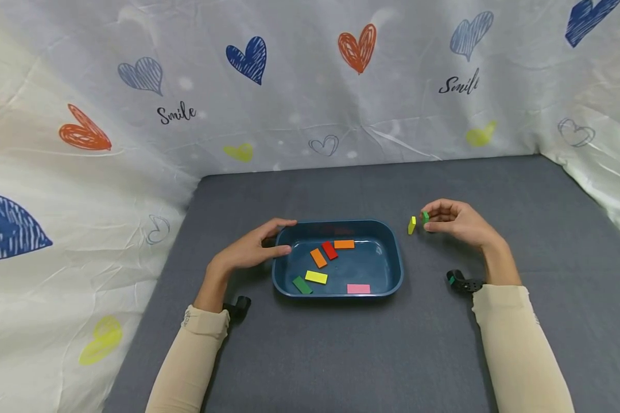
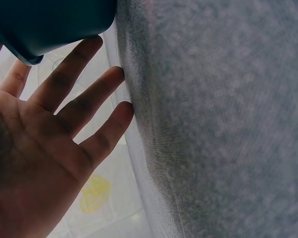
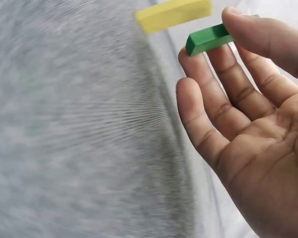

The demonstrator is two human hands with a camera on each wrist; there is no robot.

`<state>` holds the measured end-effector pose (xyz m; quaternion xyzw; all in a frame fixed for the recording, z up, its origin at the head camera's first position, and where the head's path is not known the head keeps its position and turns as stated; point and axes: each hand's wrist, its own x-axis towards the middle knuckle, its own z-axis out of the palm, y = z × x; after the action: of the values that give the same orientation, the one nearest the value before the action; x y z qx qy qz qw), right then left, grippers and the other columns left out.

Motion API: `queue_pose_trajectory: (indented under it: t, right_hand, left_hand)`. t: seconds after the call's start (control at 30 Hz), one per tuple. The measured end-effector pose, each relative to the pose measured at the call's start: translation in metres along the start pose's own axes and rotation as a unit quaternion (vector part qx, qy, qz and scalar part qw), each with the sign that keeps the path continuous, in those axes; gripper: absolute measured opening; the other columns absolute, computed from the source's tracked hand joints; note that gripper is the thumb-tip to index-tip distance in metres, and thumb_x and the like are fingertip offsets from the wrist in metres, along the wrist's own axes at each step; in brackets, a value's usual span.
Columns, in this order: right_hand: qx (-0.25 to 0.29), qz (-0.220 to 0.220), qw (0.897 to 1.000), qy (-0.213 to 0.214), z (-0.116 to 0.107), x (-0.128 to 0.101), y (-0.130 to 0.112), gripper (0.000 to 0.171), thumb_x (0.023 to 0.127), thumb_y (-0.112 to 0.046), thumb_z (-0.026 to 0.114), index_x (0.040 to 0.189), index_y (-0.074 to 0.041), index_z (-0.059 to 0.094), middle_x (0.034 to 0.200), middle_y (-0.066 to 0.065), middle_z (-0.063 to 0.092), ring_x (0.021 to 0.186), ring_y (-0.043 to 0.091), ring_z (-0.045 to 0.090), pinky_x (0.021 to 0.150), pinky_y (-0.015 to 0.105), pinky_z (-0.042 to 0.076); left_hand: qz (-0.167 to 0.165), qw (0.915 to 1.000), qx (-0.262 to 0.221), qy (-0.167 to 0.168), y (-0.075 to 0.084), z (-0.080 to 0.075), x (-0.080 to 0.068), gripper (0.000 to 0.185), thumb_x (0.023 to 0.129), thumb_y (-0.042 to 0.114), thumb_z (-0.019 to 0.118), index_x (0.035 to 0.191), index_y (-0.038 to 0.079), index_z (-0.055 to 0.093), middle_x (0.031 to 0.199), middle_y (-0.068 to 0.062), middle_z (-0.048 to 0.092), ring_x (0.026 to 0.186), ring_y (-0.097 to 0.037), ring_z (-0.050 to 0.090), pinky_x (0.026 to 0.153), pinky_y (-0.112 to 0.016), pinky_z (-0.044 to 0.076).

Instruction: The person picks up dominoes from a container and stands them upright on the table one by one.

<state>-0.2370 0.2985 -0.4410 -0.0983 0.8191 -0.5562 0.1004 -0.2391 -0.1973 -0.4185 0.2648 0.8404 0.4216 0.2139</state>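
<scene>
Fingers of the right hand (image 1: 457,221) pinch a small green block (image 1: 425,217) between thumb and fingertips, holding it just above the table (image 1: 496,355) toward the right edge. The left hand (image 1: 253,249) lies open, its straight fingers against the left rim of the tray (image 1: 392,275) — it seems to steady the tray.

Largest first: the grey table, walled round by a cloth with hearts (image 1: 248,60); then the dark blue tray at the table's middle. Flat blocks lie loose in it — orange (image 1: 344,244), red (image 1: 329,250), another orange (image 1: 318,258), yellow (image 1: 316,277), green (image 1: 302,284), pink (image 1: 359,288). A yellow block (image 1: 411,225) stands on end on the table just beside the held green one, between hand and tray, as if set up on purpose.

Wrist views are blurred; whether the green block touches the table cannot be told. A dark strap fitting (image 1: 462,282) shows at each wrist, partly hidden by sleeves.
</scene>
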Motion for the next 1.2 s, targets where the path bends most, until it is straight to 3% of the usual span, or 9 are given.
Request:
queue_pose_trajectory:
  t: [0.2,0.87,1.07,1.2]
  right_hand:
    - [-0.030,0.001,1.000,-0.007,0.0052,0.0043,0.0058,0.035,0.093,-0.013,0.076,0.121,0.004,0.061,0.106,0.001,0.068,0.094,0.009,0.066,0.079,0.025,0.057]
    - [-0.056,0.021,0.998,-0.017,0.0080,0.0074,0.0088,0.035,0.093,-0.010,0.074,0.121,0.002,0.058,0.114,0.013,0.064,0.096,0.010,0.064,0.081,0.024,0.056]
    - [-0.058,0.024,0.998,-0.020,0.0064,0.0064,0.0074,0.038,0.094,-0.012,0.074,0.125,0.001,0.058,0.118,0.013,0.063,0.099,0.008,0.063,0.082,0.023,0.056]
    - [-0.056,0.024,0.998,-0.022,0.0059,0.0046,0.0042,0.048,0.094,-0.018,0.076,0.133,0.000,0.056,0.129,0.017,0.060,0.105,0.008,0.061,0.085,0.020,0.054]
  left_hand:
    - [0.002,1.0000,0.002,0.000,0.0013,-0.0001,-0.0004,0.062,0.099,0.030,0.069,0.154,0.028,0.040,0.162,-0.004,0.036,0.147,-0.035,0.042,0.118,-0.060,0.035]
    - [-0.006,1.0000,0.000,-0.001,-0.0006,0.0012,-0.0010,0.062,0.100,0.031,0.068,0.155,0.027,0.039,0.162,-0.002,0.036,0.148,-0.033,0.041,0.119,-0.060,0.034]
    - [-0.005,1.0000,-0.003,-0.003,-0.0004,0.0007,-0.0007,0.062,0.100,0.032,0.067,0.155,0.027,0.038,0.162,-0.003,0.037,0.147,-0.032,0.042,0.119,-0.059,0.034]
    - [-0.001,1.0000,0.000,0.000,-0.0005,0.0011,-0.0008,0.062,0.100,0.031,0.067,0.155,0.026,0.039,0.161,-0.004,0.037,0.147,-0.033,0.042,0.118,-0.060,0.035]
